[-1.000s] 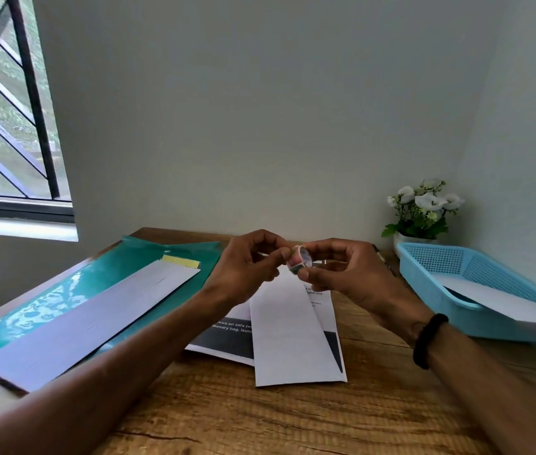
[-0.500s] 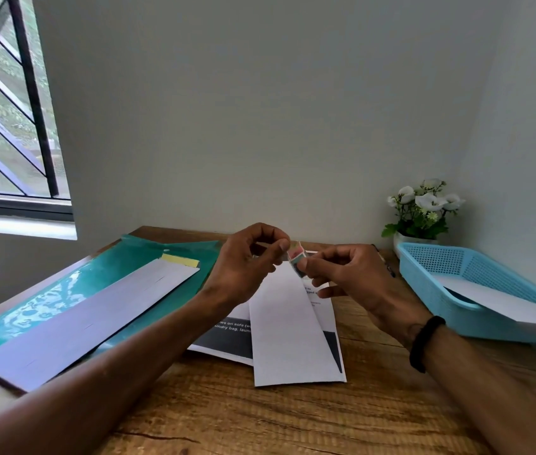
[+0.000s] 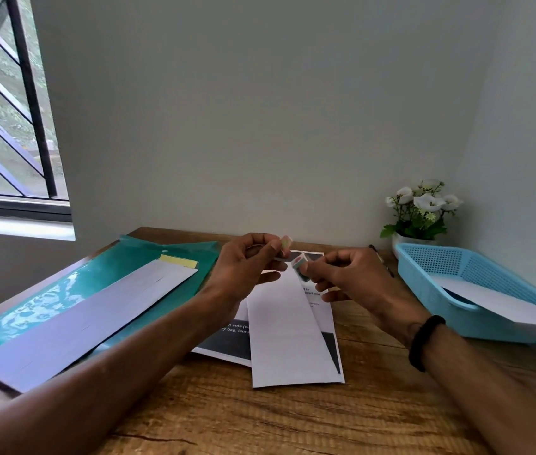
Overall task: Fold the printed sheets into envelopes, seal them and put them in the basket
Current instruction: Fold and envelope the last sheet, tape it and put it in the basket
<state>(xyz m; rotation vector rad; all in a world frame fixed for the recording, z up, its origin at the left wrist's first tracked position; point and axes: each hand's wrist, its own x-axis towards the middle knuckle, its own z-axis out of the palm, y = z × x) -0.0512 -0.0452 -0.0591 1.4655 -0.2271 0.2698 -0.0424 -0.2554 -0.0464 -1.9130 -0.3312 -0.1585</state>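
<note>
Tape piece (image 3: 285, 243) now off roll (image 3: 299, 259)

A long white sheet folded into a narrow envelope (image 3: 288, 336) lies flat on the wooden desk, its length running away from the person, its near end squared off. It rests on top of a printed white sheet with dark grey blocks and small text (image 3: 227, 343), which pokes out on both sides of it. Just above its far end, a small roll of patterned tape (image 3: 299, 260) is pinched in fingertips, with a short torn piece of the tape (image 3: 285, 243) held just beside it. At the right, a light blue perforated plastic basket (image 3: 437, 261) holds another white folded envelope (image 3: 503, 302), tilted, one end overhanging the near rim.
</note>
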